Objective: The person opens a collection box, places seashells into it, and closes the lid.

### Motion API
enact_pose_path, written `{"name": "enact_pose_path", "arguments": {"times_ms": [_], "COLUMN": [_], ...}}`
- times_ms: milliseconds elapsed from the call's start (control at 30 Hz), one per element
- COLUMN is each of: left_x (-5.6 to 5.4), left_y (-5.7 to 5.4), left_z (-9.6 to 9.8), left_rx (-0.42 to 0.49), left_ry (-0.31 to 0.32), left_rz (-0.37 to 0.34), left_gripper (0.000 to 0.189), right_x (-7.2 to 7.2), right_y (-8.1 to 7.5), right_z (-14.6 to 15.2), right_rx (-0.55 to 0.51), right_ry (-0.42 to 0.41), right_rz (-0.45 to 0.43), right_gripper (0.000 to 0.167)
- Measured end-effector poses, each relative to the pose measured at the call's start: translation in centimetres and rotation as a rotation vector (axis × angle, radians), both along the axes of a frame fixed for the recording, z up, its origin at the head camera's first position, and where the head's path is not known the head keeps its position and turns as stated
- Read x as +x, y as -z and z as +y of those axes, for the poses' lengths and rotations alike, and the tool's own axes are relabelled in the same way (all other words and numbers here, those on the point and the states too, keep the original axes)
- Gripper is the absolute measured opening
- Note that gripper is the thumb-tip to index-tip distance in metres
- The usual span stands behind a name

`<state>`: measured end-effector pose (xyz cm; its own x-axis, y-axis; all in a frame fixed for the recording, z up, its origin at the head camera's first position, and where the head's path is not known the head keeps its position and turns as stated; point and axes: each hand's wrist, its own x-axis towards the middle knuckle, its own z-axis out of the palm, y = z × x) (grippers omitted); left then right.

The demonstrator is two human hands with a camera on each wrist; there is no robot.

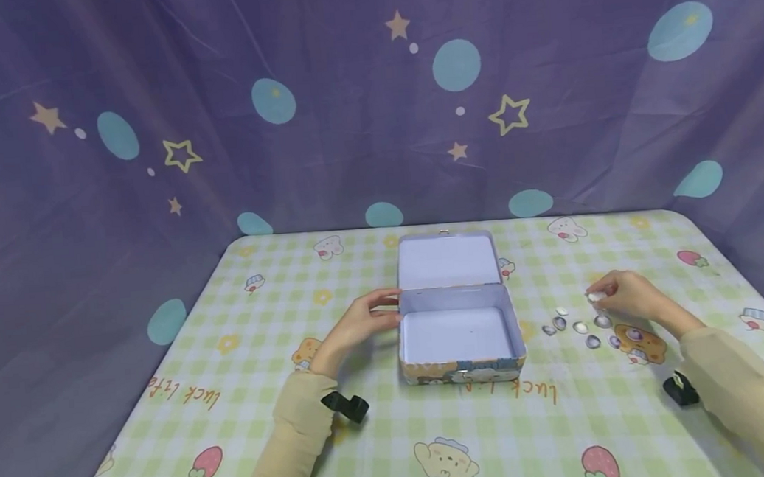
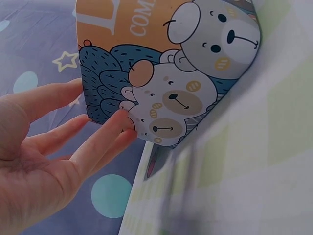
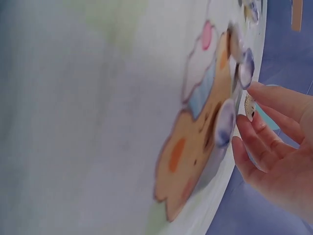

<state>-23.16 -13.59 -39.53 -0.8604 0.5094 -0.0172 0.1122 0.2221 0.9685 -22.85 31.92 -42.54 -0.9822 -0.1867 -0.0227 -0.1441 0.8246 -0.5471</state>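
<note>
A tin box [image 1: 464, 373] stands on the table with its lid [image 1: 446, 261] tipped back; its inside is plain white. Printed cartoon bears cover its outer wall [image 2: 171, 93] in the left wrist view. My left hand [image 1: 361, 320] touches the box's left side with extended fingers. To the right of the box, my right hand [image 1: 628, 295] pinches a small pale seashell [image 1: 597, 296] between thumb and fingers, just over the table. The speckled back of that shell [image 3: 250, 106] shows in the right wrist view. Several loose shells [image 1: 580, 327] lie below and left of this hand.
A green checked cloth [image 1: 269, 438] with cartoon prints covers the table. Behind it hangs a purple curtain [image 1: 350, 159] with stars and teal spots. Both wrists carry black straps [image 1: 347, 406].
</note>
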Motion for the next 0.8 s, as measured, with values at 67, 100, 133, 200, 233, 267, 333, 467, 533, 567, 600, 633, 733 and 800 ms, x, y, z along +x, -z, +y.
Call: {"name": "enact_pose_path", "arguments": {"times_ms": [67, 100, 133, 200, 233, 267, 333, 467, 533, 567, 600, 633, 733, 800], "left_x": [0.0, 0.0, -0.1, -0.5, -0.5, -0.6, -0.6, -0.6, -0.6, -0.6, -0.6, -0.6, -0.5, -0.3], "left_y": [-0.1, -0.1, 0.2, 0.8, 0.8, 0.8, 0.9, 1.0, 0.9, 0.9, 0.9, 0.9, 0.7, 0.3], "left_z": [0.1, 0.1, 0.1, 0.0, 0.0, 0.0, 0.0, 0.0, 0.0, 0.0, 0.0, 0.0, 0.0, 0.1], "left_rx": [0.002, 0.001, 0.001, 0.005, 0.006, 0.006, 0.007, 0.005, 0.007, 0.007, 0.008, 0.011, 0.02, 0.021], "left_ry": [-0.005, -0.007, -0.009, -0.011, -0.012, -0.012, -0.013, -0.016, -0.016, -0.016, -0.017, -0.016, -0.013, -0.009], "left_rz": [-0.004, -0.005, -0.007, -0.015, -0.02, -0.022, -0.03, -0.032, -0.034, -0.035, -0.039, -0.042, -0.056, -0.059], "left_gripper": [0.05, 0.05, 0.051, 0.052, 0.052, 0.052, 0.052, 0.052, 0.052, 0.052, 0.052, 0.052, 0.052, 0.052], "right_x": [-0.1, -0.1, -0.2, -0.2, -0.2, -0.2, -0.3, -0.5, -0.6, -0.6, -0.6, -0.6, -0.7, -0.8], "right_y": [-0.1, -0.2, -0.3, -0.5, -0.6, -0.7, -0.9, -1.4, -1.6, -1.7, -1.8, -1.9, -2.1, -2.3], "right_z": [-0.2, -0.3, -0.4, -0.7, -0.8, -0.9, -1.2, -1.9, -2.3, -2.5, -2.7, -2.9, -3.5, -3.9], "right_rx": [0.001, -0.002, -0.007, -0.022, -0.03, -0.037, -0.049, -0.057, -0.066, -0.069, -0.073, -0.078, -0.094, -0.092], "right_ry": [0.004, 0.003, -0.001, -0.017, -0.024, -0.033, -0.052, -0.069, -0.081, -0.085, -0.091, -0.098, -0.107, -0.107], "right_rz": [-0.001, 0.002, 0.006, 0.025, 0.034, 0.047, 0.071, 0.098, 0.109, 0.113, 0.117, 0.12, 0.115, 0.118], "right_gripper": [0.026, 0.026, 0.025, 0.024, 0.024, 0.024, 0.023, 0.023, 0.023, 0.023, 0.023, 0.023, 0.023, 0.023]}}
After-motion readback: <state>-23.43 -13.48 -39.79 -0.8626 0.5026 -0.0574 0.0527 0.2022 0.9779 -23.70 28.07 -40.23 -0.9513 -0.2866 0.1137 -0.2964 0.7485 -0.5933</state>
